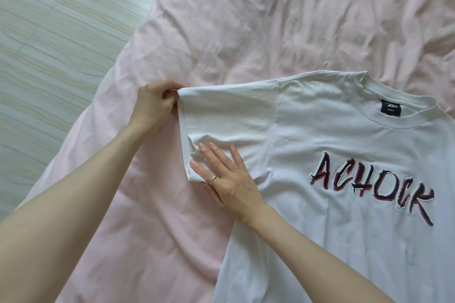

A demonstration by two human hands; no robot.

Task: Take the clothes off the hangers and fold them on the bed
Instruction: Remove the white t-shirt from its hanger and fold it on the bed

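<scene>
1. The left hand (154,103) reaches forward on a bare, extended arm, its fingers curled and pinching at the fingertips.
2. The right hand (227,179) lies flat, palm down, fingers straight and slightly spread, a ring on one finger.

T-shirt (332,155): 1 | hand (152,103): 2 | ring (213,179): 1 | bed (246,19): 1

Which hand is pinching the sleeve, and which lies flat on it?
The left hand pinches the sleeve's upper hem corner with curled fingers. The right hand, wearing a ring, presses flat on the sleeve's lower part.
</scene>
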